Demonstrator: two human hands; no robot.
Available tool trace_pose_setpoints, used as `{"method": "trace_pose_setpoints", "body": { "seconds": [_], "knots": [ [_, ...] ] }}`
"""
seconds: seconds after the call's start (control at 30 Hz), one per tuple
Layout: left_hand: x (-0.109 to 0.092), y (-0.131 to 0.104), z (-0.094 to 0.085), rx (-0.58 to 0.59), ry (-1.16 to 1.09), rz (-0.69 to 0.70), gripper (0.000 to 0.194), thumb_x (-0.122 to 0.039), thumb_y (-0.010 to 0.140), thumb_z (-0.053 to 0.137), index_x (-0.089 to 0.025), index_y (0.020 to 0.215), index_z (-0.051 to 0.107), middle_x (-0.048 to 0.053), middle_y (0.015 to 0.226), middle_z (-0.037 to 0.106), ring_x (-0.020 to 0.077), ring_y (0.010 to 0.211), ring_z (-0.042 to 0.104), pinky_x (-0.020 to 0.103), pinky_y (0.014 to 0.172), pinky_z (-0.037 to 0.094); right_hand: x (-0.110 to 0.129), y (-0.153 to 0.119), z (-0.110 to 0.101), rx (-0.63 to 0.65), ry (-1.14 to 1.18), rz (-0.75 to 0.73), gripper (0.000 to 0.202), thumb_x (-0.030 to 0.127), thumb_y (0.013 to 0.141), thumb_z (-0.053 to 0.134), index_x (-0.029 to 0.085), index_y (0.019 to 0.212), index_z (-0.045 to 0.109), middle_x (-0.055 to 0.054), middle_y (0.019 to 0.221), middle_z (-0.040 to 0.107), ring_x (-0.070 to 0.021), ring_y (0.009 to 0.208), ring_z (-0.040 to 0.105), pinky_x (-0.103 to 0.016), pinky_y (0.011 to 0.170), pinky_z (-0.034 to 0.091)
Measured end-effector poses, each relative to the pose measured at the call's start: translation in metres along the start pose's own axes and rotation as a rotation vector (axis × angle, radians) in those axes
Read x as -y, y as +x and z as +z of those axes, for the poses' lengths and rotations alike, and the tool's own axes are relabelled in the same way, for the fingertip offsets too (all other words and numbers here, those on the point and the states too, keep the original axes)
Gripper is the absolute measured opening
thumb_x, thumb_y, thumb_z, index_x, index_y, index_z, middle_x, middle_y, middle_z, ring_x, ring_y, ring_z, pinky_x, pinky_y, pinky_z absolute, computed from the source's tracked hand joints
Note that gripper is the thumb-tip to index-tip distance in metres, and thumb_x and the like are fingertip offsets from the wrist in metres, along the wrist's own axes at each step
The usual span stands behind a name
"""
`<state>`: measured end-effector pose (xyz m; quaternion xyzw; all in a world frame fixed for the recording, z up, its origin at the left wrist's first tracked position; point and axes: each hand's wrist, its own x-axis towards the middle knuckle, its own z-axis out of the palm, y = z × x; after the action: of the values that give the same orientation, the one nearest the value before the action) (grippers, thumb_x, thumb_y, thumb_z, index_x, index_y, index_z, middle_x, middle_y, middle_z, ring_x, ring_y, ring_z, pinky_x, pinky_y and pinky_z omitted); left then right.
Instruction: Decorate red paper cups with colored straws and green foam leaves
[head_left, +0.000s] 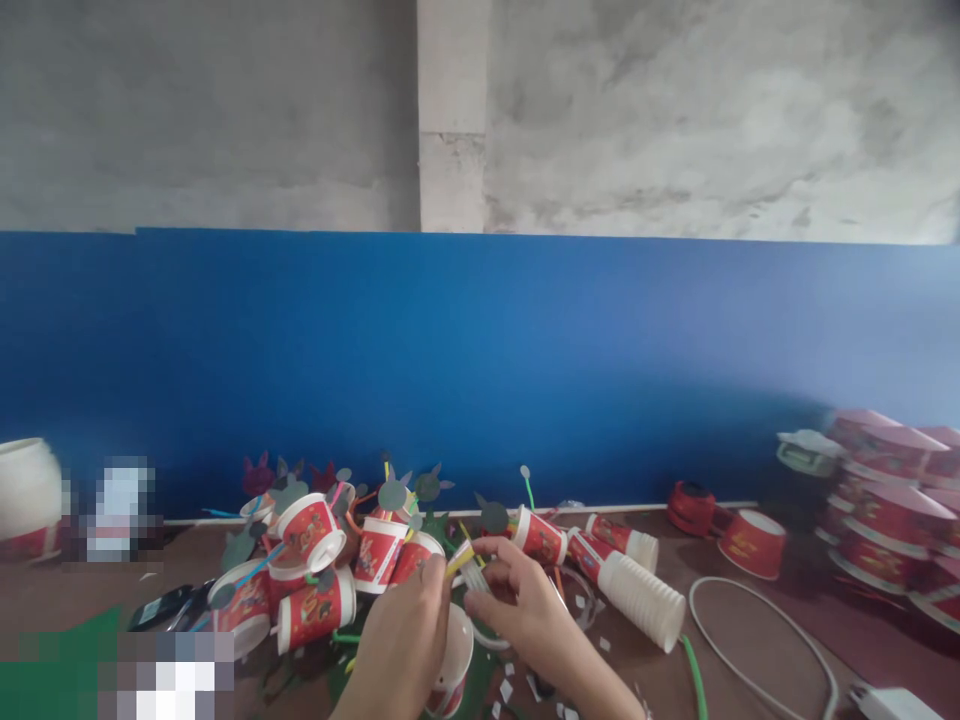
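My left hand [409,625] has its thumb and fingers closed on a yellow strip [460,557], which looks like a drinking straw. Close beside it, my right hand [521,590] curls its fingers around a pale, see-through piece [474,577] whose kind I cannot make out. The two hands almost meet at the strip. Below and between them, a red and white paper cup [456,655] shows its open mouth, partly covered by my left hand. To the left lies a heap of red printed paper cups [315,612] with coloured straws and grey paper cutouts attached.
A stack of nested paper cups [637,598] lies right of my hands. Farther right are a red tape measure [691,508], a red tub [752,545], a white cable [780,590] and piled red drum-shaped items [892,510]. Paper scraps [506,690] litter the table. A blue partition [480,360] stands behind.
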<state>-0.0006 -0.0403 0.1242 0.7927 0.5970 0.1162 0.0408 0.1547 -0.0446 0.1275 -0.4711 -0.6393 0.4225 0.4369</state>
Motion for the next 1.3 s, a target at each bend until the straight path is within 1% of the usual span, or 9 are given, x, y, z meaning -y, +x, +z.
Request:
{"method": "trace_pose_setpoints", "body": {
  "seconds": [0.13, 0.23, 0.37, 0.5, 0.6, 0.7, 0.87, 1.07, 1.3],
  "knots": [
    [-0.003, 0.002, -0.002, 0.07, 0.027, -0.036, 0.029, -0.014, 0.092, 0.028, -0.017, 0.106, 0.054, 0.008, 0.088, 0.072, 0.0228, 0.083, 0.07, 0.028, 0.065, 0.047, 0.002, -0.003, 0.0, -0.113, -0.155, -0.014, 0.036, 0.024, 0.074, 0.06, 0.018, 0.109, 0.056, 0.008, 0.051, 0.049, -0.0127, 0.054, 0.049, -0.024, 0.056, 0.037],
    [-0.009, 0.003, -0.003, 0.125, 0.061, -0.022, 0.031, -0.011, 0.089, 0.032, -0.017, 0.109, 0.054, 0.009, 0.092, 0.072, 0.0237, 0.086, 0.07, 0.029, 0.067, 0.049, 0.004, -0.009, 0.0, -0.176, -0.289, -0.074, 0.037, 0.028, 0.073, 0.063, 0.021, 0.11, 0.058, 0.009, 0.047, 0.044, -0.0161, 0.061, 0.053, -0.027, 0.065, 0.041],
    [-0.013, 0.002, -0.001, 0.14, 0.076, -0.002, 0.03, -0.009, 0.085, 0.038, -0.014, 0.11, 0.054, 0.011, 0.095, 0.072, 0.025, 0.086, 0.07, 0.03, 0.068, 0.05, 0.01, -0.016, 0.002, -0.195, -0.402, -0.142, 0.035, 0.032, 0.074, 0.064, 0.022, 0.107, 0.061, 0.004, 0.052, 0.052, -0.0214, 0.073, 0.058, -0.03, 0.074, 0.043],
    [-0.009, 0.001, 0.001, 0.075, 0.063, 0.024, 0.028, -0.013, 0.09, 0.033, -0.014, 0.109, 0.054, 0.011, 0.096, 0.071, 0.0243, 0.087, 0.069, 0.03, 0.069, 0.05, 0.017, -0.018, 0.0, -0.194, -0.44, -0.205, 0.032, 0.032, 0.08, 0.056, 0.02, 0.109, 0.062, 0.0, 0.059, 0.059, -0.0227, 0.078, 0.06, -0.033, 0.079, 0.045],
    [-0.006, 0.001, 0.002, 0.024, 0.063, 0.033, 0.03, -0.012, 0.092, 0.029, -0.017, 0.103, 0.057, 0.009, 0.096, 0.07, 0.0233, 0.088, 0.068, 0.03, 0.069, 0.049, 0.018, -0.017, -0.002, -0.225, -0.477, -0.205, 0.039, 0.032, 0.079, 0.056, 0.019, 0.115, 0.062, -0.005, 0.076, 0.066, -0.0225, 0.081, 0.061, -0.034, 0.079, 0.047],
    [-0.005, 0.0, 0.002, 0.002, 0.069, 0.017, 0.028, -0.011, 0.09, 0.033, -0.018, 0.104, 0.056, 0.008, 0.092, 0.07, 0.0221, 0.087, 0.068, 0.028, 0.069, 0.048, 0.016, -0.016, -0.002, -0.217, -0.54, -0.211, 0.039, 0.03, 0.079, 0.056, 0.02, 0.116, 0.064, -0.009, 0.09, 0.065, -0.0218, 0.081, 0.06, -0.034, 0.078, 0.049],
    [-0.011, -0.003, -0.001, 0.02, 0.069, -0.004, 0.028, -0.011, 0.089, 0.035, -0.019, 0.108, 0.054, 0.007, 0.095, 0.069, 0.021, 0.085, 0.068, 0.026, 0.067, 0.048, 0.011, -0.015, 0.0, -0.17, -0.634, -0.263, 0.039, 0.029, 0.082, 0.053, 0.02, 0.118, 0.063, -0.011, 0.09, 0.064, -0.0236, 0.086, 0.06, -0.034, 0.08, 0.049],
    [-0.017, -0.002, -0.004, 0.044, 0.07, -0.008, 0.035, -0.01, 0.085, 0.037, -0.018, 0.116, 0.05, 0.01, 0.103, 0.068, 0.0243, 0.092, 0.067, 0.032, 0.074, 0.049, 0.009, -0.014, 0.002, -0.139, -0.67, -0.246, 0.039, 0.026, 0.081, 0.052, 0.019, 0.117, 0.064, -0.012, 0.094, 0.065, -0.0244, 0.09, 0.06, -0.035, 0.082, 0.048],
    [-0.01, 0.0, 0.0, 0.041, 0.092, -0.01, 0.033, -0.004, 0.085, 0.033, -0.017, 0.109, 0.052, 0.009, 0.092, 0.069, 0.0217, 0.086, 0.068, 0.027, 0.067, 0.047, 0.014, -0.019, -0.002, -0.175, -0.584, -0.21, 0.047, 0.025, 0.076, 0.057, 0.019, 0.123, 0.06, -0.01, 0.098, 0.067, -0.0265, 0.098, 0.058, -0.037, 0.088, 0.047]
  ]
}}
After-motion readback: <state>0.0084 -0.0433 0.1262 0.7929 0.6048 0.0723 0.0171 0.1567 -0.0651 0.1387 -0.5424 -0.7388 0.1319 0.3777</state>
